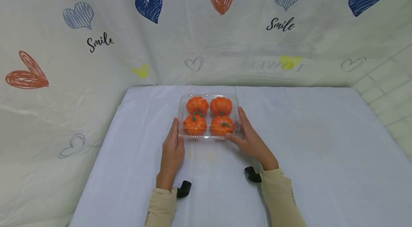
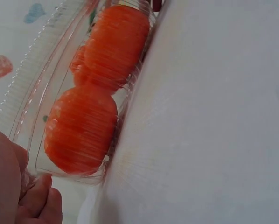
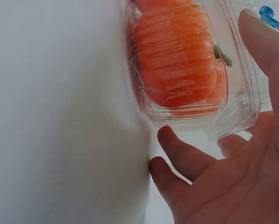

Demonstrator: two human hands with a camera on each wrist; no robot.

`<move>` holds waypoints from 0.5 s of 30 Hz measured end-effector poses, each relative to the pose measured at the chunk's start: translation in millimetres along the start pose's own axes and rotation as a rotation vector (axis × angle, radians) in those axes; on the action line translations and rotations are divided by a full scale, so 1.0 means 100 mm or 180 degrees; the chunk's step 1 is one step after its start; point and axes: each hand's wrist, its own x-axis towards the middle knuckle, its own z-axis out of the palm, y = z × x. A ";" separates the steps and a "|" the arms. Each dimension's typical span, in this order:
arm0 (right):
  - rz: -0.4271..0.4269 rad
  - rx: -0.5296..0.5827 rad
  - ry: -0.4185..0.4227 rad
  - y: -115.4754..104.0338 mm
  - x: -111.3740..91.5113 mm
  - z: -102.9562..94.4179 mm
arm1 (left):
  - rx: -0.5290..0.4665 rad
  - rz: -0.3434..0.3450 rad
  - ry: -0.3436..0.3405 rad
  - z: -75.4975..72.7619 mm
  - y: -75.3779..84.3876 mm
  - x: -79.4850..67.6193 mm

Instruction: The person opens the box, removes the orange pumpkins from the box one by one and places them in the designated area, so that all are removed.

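The clear lidded container (image 1: 206, 137), with four orange pumpkins (image 1: 222, 125) inside, is at the far part of the surface (image 1: 322, 148), between the two hands, its longer axis running left to right; each hand touches one short end, so neither is nearer. The left hand (image 1: 173, 151) grips the left end by its near corner, while the right hand (image 1: 249, 143) clasps the right end, thumb at the near rim, outer fingers loose. Whether the base rests fully on the surface, I cannot tell.
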 end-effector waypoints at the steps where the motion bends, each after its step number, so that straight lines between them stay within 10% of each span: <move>1: 0.0003 0.0009 0.0010 0.00 0.00 0.00 | -0.0012 -0.0017 -0.0010 0.00 0.00 0.00; 15: 0.0137 0.0602 0.0463 -0.17 -0.03 0.18 | -0.0339 -0.0294 -0.0095 0.09 0.07 -0.03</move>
